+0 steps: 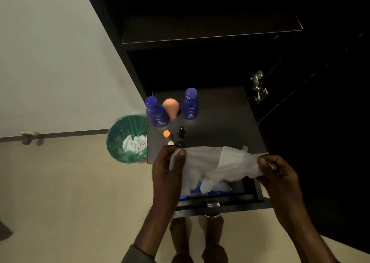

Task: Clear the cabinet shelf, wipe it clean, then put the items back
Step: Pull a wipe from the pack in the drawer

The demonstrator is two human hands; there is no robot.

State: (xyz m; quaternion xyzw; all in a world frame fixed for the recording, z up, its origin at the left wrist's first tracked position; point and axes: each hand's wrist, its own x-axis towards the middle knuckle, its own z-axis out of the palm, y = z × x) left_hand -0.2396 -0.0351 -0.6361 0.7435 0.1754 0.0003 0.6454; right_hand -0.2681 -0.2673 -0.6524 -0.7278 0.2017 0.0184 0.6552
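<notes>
Your left hand [170, 168] and right hand [280, 174] pinch opposite ends of a thin white wipe [216, 162], fingers closed, stretching it flat, likely ready for wiping. Beyond your fingertips, two blue lotion bottles [191, 104] stand on the dark shelf [224, 122].

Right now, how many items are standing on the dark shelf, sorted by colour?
Blue bottles: 2
Peach bottle: 1
Orange-capped bottle: 1
White-capped bottle: 1
Small dark bottles: 2
Total: 7
</notes>
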